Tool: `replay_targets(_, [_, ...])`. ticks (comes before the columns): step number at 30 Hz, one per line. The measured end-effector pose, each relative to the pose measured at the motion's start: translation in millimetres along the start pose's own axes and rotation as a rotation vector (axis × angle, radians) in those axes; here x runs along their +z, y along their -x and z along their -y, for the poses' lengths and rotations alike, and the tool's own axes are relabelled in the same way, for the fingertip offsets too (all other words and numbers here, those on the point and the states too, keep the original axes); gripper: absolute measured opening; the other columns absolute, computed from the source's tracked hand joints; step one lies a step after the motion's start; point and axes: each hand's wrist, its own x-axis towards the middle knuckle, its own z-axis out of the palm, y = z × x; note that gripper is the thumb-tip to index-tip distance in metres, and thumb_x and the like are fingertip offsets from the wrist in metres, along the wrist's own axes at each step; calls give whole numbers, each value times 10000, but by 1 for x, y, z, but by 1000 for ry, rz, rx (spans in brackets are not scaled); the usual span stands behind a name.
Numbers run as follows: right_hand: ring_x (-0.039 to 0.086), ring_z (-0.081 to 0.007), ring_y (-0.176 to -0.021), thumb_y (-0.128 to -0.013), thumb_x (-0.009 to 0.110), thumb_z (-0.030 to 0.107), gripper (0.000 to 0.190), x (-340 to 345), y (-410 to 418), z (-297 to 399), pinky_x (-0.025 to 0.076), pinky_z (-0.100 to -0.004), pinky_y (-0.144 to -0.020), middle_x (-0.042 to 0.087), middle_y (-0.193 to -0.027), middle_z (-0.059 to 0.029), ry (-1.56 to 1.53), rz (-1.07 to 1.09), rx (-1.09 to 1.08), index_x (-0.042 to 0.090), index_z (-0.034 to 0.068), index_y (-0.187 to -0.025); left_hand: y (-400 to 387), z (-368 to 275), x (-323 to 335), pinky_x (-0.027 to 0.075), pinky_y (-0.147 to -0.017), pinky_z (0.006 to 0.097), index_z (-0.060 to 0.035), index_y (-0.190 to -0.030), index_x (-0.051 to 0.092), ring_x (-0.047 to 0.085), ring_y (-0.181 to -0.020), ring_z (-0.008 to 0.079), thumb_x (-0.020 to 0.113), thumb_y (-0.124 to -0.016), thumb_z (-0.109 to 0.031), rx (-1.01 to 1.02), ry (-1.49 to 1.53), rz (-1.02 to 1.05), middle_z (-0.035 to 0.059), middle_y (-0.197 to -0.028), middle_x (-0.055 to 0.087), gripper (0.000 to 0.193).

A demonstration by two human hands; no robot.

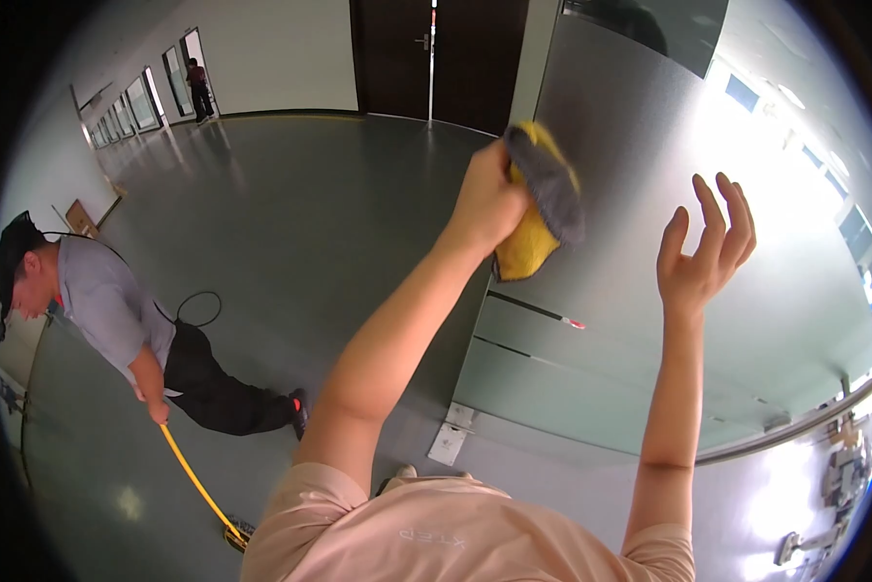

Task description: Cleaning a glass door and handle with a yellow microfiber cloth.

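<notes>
My left hand (488, 200) is raised at the upper middle of the head view, its fingers closed around a yellow and grey cloth (545, 196). The cloth is bunched and lies in front of a large glass panel (552, 378); whether it touches the glass I cannot tell. To the right, my right hand (701, 251) is held up with its fingers apart and slightly curled, holding nothing. A metal door fitting (448, 440) sits at the glass panel's lower corner, near my feet. A dark strip with a red tip (538, 309) shows on or through the glass, below the cloth.
A person (116, 305) in a grey shirt and black cap stands close at the left, gripping a yellow-handled floor tool (192, 465). Another person (198, 91) stands far off by a doorway. Dark double doors (472, 65) are at the top. A cardboard box (82, 219) leans at the left wall.
</notes>
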Motion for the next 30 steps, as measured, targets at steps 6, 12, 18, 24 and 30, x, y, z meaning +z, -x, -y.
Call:
replay_targets(6, [519, -251, -1168, -837, 623, 86, 254, 4, 2, -7, 418, -356, -952, 581, -1211, -74, -4, 8, 7, 662, 88, -1089, 25, 32, 3, 499, -764, 301, -14, -982, 624, 636, -832, 153, 630, -826, -31, -15, -71, -54, 58, -881, 668, 157])
replay_targets(12, [516, -255, -1173, -837, 622, 85, 261, 0, 2, -9, 416, -357, -957, 579, -1217, -76, -4, 7, 8, 661, 90, -1095, 0, 11, 7, 497, -747, 280, -16, -966, 633, 612, -818, 114, 649, -831, -65, 84, -256, -59, 38, -888, 657, 145])
replay_targets(18, [523, -257, -1167, -834, 629, 94, 246, -16, -1, -2, 417, -357, -963, 589, -1206, -76, -11, 17, 12, 670, 84, -1077, -82, -62, 26, 493, -681, 313, 43, -900, 648, 622, -747, 144, 668, -767, -128, 359, -63, -110, 104, -815, 685, 217])
replay_targets(24, [534, -226, -1151, -849, 627, 124, 222, -15, 0, -3, 403, -340, -943, 611, -1178, -68, 51, 6, 0, 682, 82, -1059, -84, -112, 49, 484, -680, 310, 37, -949, 630, 616, -749, 158, 551, -925, -141, 190, 19, -33, 79, -867, 647, 196])
replay_targets(30, [536, -199, -1116, -855, 626, 150, 232, -21, 1, 3, 382, -329, -921, 615, -1167, -55, 68, -12, -34, 677, 91, -1073, -42, -35, 19, 495, -687, 309, 30, -941, 635, 622, -750, 154, 622, -857, -164, 296, -53, 0, 86, -846, 667, 212])
